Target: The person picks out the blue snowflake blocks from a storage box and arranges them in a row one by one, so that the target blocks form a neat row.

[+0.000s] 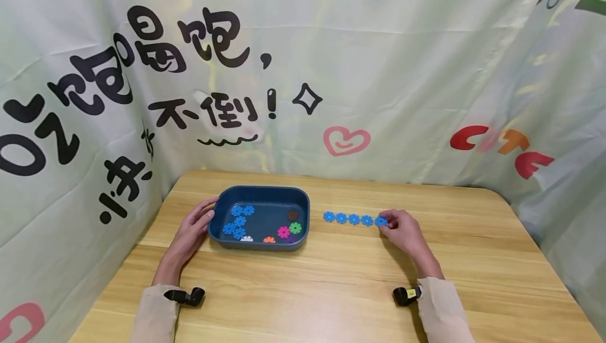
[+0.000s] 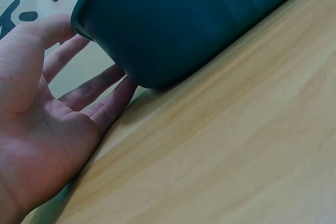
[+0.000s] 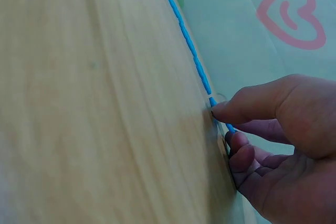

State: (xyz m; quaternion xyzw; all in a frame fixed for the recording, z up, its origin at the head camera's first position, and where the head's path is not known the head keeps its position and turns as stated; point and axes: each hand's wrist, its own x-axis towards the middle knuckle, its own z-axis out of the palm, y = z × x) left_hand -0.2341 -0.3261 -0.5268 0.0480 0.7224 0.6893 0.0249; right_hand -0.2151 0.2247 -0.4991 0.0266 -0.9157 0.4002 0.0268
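My left hand [image 1: 191, 230] lies against the left end of a dark blue tray [image 1: 258, 246], its fairly straight fingers touching the outer wall [image 2: 157, 30]. In the head view the tray holds several blue notched plastic discs [image 1: 239, 221] at its left. My right hand [image 1: 402, 231] pinches a blue notched disc [image 1: 381, 221] between thumb and fingers, close over the table. That disc is at the right end of a straight row of several like blue discs [image 1: 354, 219], which appears edge-on as a thin blue line [image 3: 184, 32] in the right wrist view.
Toward the tray's right side lie pink [image 1: 283, 232], green [image 1: 295, 228], brown [image 1: 292, 215], purple and orange discs; a white disc [image 1: 246, 239] is near its front wall. The wooden table [image 1: 303, 295] meets a printed curtain [image 1: 379, 80] at its back edge.
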